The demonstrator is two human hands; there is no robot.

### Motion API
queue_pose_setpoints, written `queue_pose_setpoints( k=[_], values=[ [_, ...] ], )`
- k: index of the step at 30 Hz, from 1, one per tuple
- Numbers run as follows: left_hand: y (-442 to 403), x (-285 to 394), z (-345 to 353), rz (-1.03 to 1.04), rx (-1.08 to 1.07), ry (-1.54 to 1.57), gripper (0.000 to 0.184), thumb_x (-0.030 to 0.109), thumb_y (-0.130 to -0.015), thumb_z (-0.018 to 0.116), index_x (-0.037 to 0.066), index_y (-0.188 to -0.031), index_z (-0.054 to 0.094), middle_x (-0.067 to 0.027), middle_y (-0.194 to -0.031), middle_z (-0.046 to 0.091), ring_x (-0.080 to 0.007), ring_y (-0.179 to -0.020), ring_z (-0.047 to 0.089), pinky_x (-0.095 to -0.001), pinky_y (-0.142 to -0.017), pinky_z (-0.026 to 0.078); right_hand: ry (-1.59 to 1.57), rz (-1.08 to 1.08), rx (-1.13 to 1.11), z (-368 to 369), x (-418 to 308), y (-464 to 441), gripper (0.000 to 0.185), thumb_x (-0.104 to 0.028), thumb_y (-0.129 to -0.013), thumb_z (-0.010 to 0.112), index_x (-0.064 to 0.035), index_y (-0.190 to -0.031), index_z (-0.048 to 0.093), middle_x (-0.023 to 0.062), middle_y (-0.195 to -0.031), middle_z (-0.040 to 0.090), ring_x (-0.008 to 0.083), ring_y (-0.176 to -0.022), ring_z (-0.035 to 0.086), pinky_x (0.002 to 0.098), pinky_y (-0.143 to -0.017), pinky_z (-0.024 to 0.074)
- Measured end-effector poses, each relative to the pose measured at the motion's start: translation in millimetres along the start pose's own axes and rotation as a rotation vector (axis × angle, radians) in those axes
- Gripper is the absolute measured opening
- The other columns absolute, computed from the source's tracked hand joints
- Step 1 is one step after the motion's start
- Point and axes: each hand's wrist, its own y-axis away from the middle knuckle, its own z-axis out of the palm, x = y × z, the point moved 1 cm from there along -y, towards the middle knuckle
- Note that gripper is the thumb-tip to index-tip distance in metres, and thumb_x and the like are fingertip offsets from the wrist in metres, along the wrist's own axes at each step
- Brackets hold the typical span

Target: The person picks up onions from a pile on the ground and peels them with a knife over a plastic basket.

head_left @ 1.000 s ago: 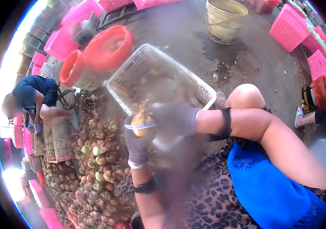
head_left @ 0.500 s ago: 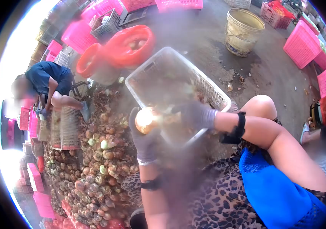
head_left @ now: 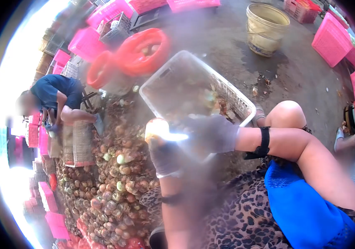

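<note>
My left hand (head_left: 165, 157), in a greyish glove, is closed around an onion (head_left: 156, 128) whose surface is washed out by glare. Beside it my right hand (head_left: 217, 133), gloved too, is closed with its fingers towards the onion. A shiny, blade-like tool (head_left: 176, 136) sticks out from the right hand to the onion; glare and blur hide its exact shape. Beyond both hands stands a whitish plastic crate (head_left: 161, 74) with some onions or peelings inside. A large heap of onions (head_left: 107, 203) covers the floor to the left.
Red bags (head_left: 144, 52) holding onions stand past the crate. A bucket (head_left: 264, 33) is on the wet floor at the back right. Pink crates (head_left: 331, 39) line the sides. At the left another person (head_left: 61, 93) bends over beside a beige crate (head_left: 78, 143).
My right hand has come closer to the left one, and the shiny tool now shows against the onion. The left hand has turned, with its fingers now curled lower around the onion.
</note>
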Motion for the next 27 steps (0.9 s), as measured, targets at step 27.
queue_pose_setpoints(
  k=[27],
  values=[
    [17.3, -13.0, 35.1, 0.040, -0.087, -0.552, 0.076, 0.026, -0.076, 0.082, 0.003, -0.137, 0.043, -0.0138, -0.127, 0.053, -0.0281, -0.119, 0.057, -0.0422, -0.102, 0.051, -0.227, -0.212, 0.190, 43.4, 31.1, -14.2, 0.044, -0.032, -0.103, 0.054, -0.0138, -0.142, 0.054, 0.0168, -0.079, 0.069, 0.0263, -0.066, 0.067, 0.0380, -0.062, 0.0513]
  ],
)
